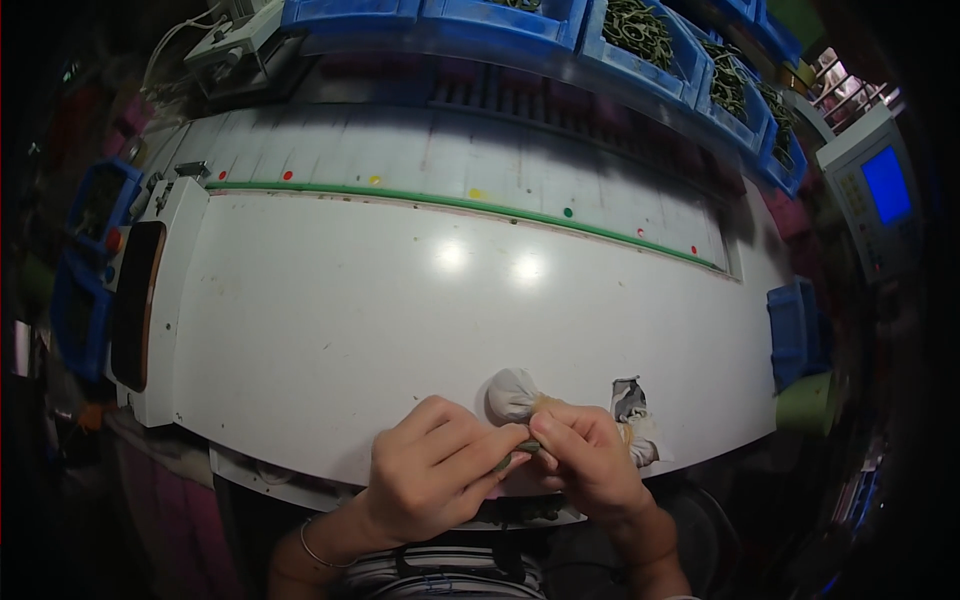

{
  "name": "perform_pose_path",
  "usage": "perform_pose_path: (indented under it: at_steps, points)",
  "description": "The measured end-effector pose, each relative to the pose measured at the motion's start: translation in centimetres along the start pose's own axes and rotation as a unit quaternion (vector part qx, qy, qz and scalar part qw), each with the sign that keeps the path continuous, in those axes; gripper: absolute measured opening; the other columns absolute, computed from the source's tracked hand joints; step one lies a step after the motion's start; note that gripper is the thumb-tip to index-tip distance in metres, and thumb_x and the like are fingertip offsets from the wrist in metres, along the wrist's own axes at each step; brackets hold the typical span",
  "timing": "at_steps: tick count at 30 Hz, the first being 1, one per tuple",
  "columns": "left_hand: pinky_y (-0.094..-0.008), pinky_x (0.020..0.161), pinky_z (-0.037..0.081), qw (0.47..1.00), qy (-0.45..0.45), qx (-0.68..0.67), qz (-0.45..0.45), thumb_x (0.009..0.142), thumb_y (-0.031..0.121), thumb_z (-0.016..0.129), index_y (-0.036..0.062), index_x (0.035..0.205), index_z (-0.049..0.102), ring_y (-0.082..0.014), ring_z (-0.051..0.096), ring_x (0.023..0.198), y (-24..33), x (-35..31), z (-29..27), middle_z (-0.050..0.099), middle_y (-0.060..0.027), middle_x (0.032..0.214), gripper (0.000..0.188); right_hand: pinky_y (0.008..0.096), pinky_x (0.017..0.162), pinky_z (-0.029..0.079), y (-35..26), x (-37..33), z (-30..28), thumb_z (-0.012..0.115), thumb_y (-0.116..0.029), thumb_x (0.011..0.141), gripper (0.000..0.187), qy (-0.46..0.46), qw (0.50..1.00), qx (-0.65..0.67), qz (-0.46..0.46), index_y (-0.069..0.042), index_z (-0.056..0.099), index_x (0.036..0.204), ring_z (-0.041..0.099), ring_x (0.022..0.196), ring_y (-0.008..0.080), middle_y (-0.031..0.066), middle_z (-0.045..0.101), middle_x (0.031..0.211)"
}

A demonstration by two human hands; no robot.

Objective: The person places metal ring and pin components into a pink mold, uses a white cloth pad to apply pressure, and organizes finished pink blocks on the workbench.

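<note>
At the near edge of the white table (360,310), both hands meet. A bracelet (318,556) circles the left wrist. The left hand (428,465) pinches a small green piece (529,446) in its fingertips, and the right hand (590,455) grips the same piece between thumb and finger. So it sits right between the two, touching both. What I can see of it is dark green, slender and short; fingers cover the rest.

Measured from that piece, a round white cloth pouch (513,393), gathered at a tan neck, lies just beyond the fingers at twelve o'clock. A ragged cut-out (628,400) opens at two o'clock, and whitish cloth (643,447) bunches just beside the right hand at three.

Farther off, near ten o'clock, a dark pad (137,305) tops a white housing. Toward twelve, a green strip (450,205) crosses the table, with red, yellow and green dot stickers beyond it. At two o'clock stands a blue-screened instrument (885,185), its markings too small to read. Farthest, at one o'clock, blue bins (650,65) hold tangled green strands (640,32).
</note>
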State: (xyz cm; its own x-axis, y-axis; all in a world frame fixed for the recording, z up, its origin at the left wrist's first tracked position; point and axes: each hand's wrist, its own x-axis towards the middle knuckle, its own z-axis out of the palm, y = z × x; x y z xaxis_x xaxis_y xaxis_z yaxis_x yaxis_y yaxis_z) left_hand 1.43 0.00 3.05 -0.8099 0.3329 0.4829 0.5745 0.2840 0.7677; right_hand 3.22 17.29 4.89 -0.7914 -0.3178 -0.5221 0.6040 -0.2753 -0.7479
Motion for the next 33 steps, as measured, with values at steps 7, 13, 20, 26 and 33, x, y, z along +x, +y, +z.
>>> perform_pose_path:
  at_steps: [7,13,20,26,33]
  points:
    - [-0.0254,0.051,0.044,0.999,-0.005,0.039,0.026,0.061,0.007,0.075,0.0052,0.083,0.067,-0.0175,0.052,0.061,-0.3,-0.3,-0.5,0.061,-0.0016,0.070,0.023,0.0232,0.039,0.024,0.8,0.2,0.6,0.050,-0.021,0.093,0.032,-0.050,0.988,0.133,0.055,-0.005,0.047,0.065,0.029,0.043,0.0056,-0.0023,0.038,0.054]
    - [-0.0266,0.056,0.045,0.987,-0.065,-0.082,-0.122,0.064,0.005,0.075,0.0051,0.084,0.068,-0.0174,0.056,0.063,0.0,-0.3,-1.5,0.063,-0.0050,0.071,0.021,0.0287,0.041,0.037,2.1,-0.1,1.0,0.068,-0.004,0.076,0.010,0.234,0.702,-0.482,-0.469,-0.002,0.058,0.074,0.047,0.043,0.0208,0.0070,0.049,0.055]
    - [-0.0284,0.057,0.046,0.981,-0.080,-0.060,-0.165,0.065,0.004,0.074,0.0034,0.084,0.068,-0.0201,0.058,0.063,0.3,0.4,-0.9,0.063,-0.0080,0.071,0.019,0.0291,0.058,0.049,0.5,-0.6,-0.4,0.065,-0.003,0.078,0.031,0.130,0.789,-0.456,-0.390,-0.001,0.060,0.109,0.061,0.065,0.0234,0.0133,0.064,0.083]
    - [-0.0232,0.059,0.046,0.988,-0.072,-0.052,-0.126,0.088,0.010,0.056,-0.0031,0.090,0.064,-0.0127,0.057,0.063,2.2,0.6,0.4,0.061,-0.0059,0.074,0.016,0.0213,0.058,0.049,-1.4,-2.8,-2.9,0.061,-0.005,0.084,0.019,0.113,0.916,-0.269,-0.277,0.002,0.060,0.102,0.060,0.067,0.0111,0.0086,0.064,0.083]
    - [-0.0232,0.062,0.044,0.917,-0.054,-0.251,-0.304,0.085,0.004,0.056,-0.0054,0.090,0.064,-0.0103,0.053,0.067,-0.3,-0.6,1.5,0.060,-0.0055,0.074,0.013,0.0242,0.062,0.049,-8.1,-9.2,-19.2,0.054,-0.007,0.088,0.027,0.506,0.682,-0.054,-0.525,0.009,0.052,0.110,0.060,0.071,0.0149,0.0144,0.062,0.092]
